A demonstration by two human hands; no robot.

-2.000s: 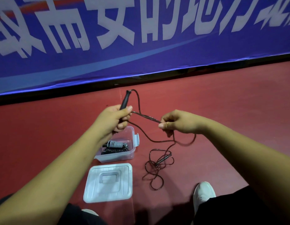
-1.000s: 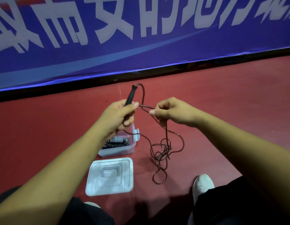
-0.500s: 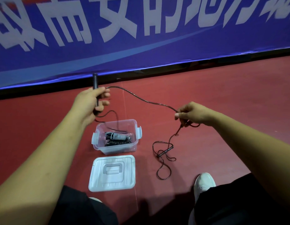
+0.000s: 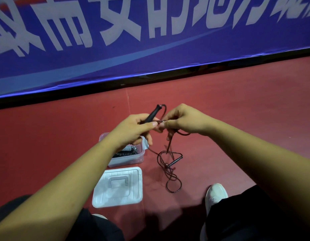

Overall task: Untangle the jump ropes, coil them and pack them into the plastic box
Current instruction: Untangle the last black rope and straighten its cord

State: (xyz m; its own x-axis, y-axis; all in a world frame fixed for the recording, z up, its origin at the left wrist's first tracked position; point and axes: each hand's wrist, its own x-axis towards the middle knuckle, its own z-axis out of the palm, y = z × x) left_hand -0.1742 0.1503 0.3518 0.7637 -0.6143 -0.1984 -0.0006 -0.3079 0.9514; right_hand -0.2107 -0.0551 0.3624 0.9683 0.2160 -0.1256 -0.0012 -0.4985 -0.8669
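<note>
Jump rope (image 4: 168,168) is mostly lying tangled on the floor, with the lid (image 4: 107,197) sitting off at its 9 o'clock. Plastic box (image 4: 128,160) at 11 is already holding coiled rope. Beyond it, left hand (image 4: 131,131) is gripping the handle (image 4: 151,115) and right hand (image 4: 185,120) is pinching the cord, so I'd say coiling's barely getting going.

Both hands (image 4: 133,129) on dark jump rope (image 4: 169,169)

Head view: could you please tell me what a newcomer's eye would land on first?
Mid-frame, the left hand grips a rope handle while the right hand pinches the cord beside it. A blue banner spans the top; the plastic box and its lid lie on the red floor below.
</note>
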